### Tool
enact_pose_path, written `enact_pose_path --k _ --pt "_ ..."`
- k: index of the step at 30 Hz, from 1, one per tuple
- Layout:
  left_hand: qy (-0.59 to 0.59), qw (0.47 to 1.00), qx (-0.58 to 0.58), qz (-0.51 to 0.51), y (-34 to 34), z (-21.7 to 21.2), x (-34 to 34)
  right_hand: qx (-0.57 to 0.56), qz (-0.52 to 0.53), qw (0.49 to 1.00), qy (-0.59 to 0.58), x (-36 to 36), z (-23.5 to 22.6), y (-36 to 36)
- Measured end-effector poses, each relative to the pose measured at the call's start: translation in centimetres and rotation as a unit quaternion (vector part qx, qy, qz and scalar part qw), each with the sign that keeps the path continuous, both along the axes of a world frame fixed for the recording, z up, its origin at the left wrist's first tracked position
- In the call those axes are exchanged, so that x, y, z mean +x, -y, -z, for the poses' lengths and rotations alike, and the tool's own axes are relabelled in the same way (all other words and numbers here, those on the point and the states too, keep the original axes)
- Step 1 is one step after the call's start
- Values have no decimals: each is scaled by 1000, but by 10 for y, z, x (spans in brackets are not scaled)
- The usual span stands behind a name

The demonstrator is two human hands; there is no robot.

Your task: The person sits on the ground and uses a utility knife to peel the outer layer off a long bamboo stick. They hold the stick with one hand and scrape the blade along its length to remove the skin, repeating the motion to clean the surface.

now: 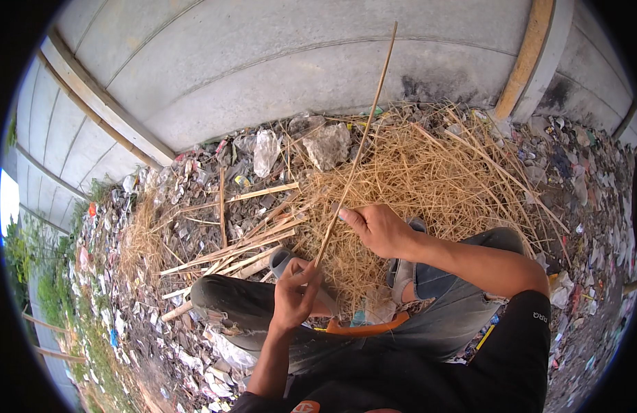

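a long thin bamboo strip (363, 134) runs up from the lap toward the concrete wall (263, 62), held at two spots. the left hand (295, 292) pinches its lower end between thumb and curled fingers; just above, the right hand (380, 228) nips it between thumb and forefinger. beyond the fingertips lies a heap of dry shavings (415, 172), with split bamboo slats (242, 248) to the left, and a stone (326, 144) farther off among litter.
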State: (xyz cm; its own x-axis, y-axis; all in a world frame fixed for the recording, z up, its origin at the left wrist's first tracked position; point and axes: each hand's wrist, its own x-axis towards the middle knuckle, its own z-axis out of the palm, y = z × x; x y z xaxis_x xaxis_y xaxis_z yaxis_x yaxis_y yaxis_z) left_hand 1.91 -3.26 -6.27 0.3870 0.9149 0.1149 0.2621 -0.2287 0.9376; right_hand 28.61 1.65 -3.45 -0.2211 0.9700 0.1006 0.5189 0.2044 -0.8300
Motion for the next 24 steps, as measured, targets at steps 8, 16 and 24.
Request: enact_pose_path --k 8,16,24 --pt "-3 1000 -13 2 3 1 -2 -326 -61 922 -201 9 -12 -4" --pt "14 998 -56 4 -1 13 -7 -484 -92 814 -307 17 4 -17" --pt "27 998 -55 -3 -7 14 0 -102 -5 994 -44 0 18 -3"
